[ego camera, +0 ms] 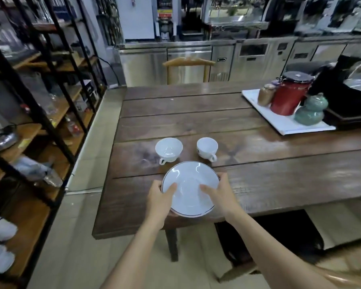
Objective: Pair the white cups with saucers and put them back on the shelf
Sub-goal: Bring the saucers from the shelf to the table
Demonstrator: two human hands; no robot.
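2 cups [168,149] behind saucer [190,188], on table [258,170]

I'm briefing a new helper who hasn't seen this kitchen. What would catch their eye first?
Both hands, left hand and right hand, hold a white saucer by its sides at the table's near edge. Just beyond stand two white cups, apart and empty. A red canister sits on a tray far right.

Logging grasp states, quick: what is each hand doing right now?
Left hand: closed on the saucer's left rim.
Right hand: closed on the saucer's right rim.
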